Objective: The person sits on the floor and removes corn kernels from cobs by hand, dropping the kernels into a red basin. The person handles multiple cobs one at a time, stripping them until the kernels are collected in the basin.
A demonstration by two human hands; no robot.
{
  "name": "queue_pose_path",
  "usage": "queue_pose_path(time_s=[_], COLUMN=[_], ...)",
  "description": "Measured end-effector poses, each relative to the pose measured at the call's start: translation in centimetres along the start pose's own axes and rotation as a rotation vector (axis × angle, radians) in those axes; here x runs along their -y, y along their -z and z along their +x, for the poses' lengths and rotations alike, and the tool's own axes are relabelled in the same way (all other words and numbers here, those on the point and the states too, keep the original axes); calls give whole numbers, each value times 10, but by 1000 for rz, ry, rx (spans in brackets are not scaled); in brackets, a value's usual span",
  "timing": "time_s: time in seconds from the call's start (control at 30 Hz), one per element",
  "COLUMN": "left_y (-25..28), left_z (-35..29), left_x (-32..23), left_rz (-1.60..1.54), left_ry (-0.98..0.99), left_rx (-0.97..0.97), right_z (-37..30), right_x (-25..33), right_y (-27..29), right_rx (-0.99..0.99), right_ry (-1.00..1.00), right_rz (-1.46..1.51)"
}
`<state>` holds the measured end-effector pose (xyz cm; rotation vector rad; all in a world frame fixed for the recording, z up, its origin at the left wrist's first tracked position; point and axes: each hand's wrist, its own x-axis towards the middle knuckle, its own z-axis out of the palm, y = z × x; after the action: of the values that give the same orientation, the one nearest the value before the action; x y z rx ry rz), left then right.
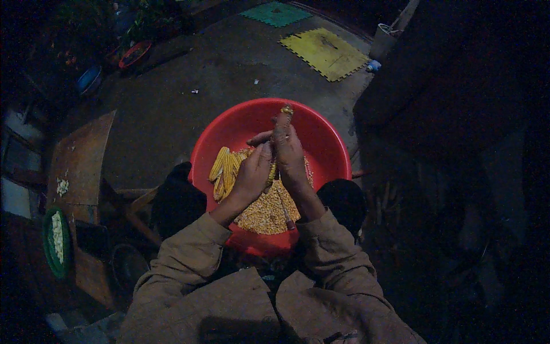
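Over a large red basin (326,129), my two hands come together around a corn cob (272,174). My left hand (255,169) is closed against its near side, with the fingertips pressed in. The right hand (290,157) wraps it from the other side, fingers pointing away from me. Yellow kernels show below the palms, and what looks like the cob's far tip pokes out beyond the right fingers. Loose kernels (260,212) cover the basin's bottom. Several whole cobs (227,172) lie at its left. A thin metal tool with a reddish handle (290,224) rests on the kernels.
The basin stands between my knees. To the left are a wooden board or table (86,160) and a green tray (50,252) holding pale pieces. Farther off are a blue basin (89,79), a red bowl (135,54), a yellow mat (321,51) and a green mat (272,14). The right side is dark.
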<state>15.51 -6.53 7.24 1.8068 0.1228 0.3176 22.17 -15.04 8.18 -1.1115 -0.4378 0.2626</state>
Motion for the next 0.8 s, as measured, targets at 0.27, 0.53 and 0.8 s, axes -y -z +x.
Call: queue_pose_path(time_s=[0.27,0.53,0.8], left_y=[27,23,26], left_z=[9,24,32], left_x=[5,3,-19], left_rz=[110,-221,-546], left_ry=[174,108,103], left_rx=[262,35,-155], right_z=[-2,-12,-19], right_x=[20,10,-14], right_y=[9,14,5], right_rx=[-9,157,211], right_ry=[-107,-231,-175], right_rz=[38,-29,-378])
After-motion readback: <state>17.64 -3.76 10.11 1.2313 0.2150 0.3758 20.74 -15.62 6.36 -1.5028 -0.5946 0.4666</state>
